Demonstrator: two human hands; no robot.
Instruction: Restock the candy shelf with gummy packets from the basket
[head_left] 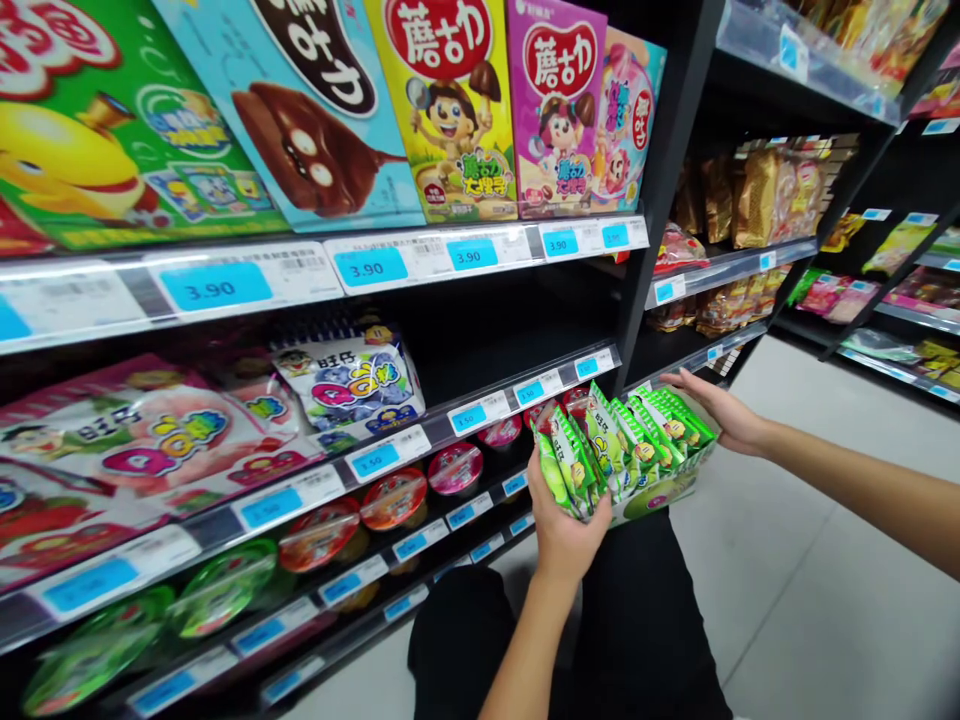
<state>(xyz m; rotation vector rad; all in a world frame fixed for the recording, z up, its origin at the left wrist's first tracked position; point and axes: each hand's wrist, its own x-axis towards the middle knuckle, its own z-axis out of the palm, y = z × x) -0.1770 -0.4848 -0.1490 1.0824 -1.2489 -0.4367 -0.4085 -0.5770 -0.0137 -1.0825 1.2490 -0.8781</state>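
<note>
A carton of green gummy candy packets (654, 500) is held over my knees, just in front of the shelf. The packets (637, 440) stand upright in a row inside it, tilted a little. My left hand (568, 525) is closed around the near left end of the carton, thumb across the front packet. At the far right end, my right hand (716, 412) grips the carton's side, with fingers along the upper edge; part of its thumb side is hidden by the carton.
Left of me, bags of gummy candy (345, 375) lie on a shelf with a dark gap beside them. Boxed snacks (457, 110) stand above, and sealed jelly cups (394, 497) sit below. A price-tag rail (480, 412) runs along the shelf edge. Grey floor (795, 520) lies to the right.
</note>
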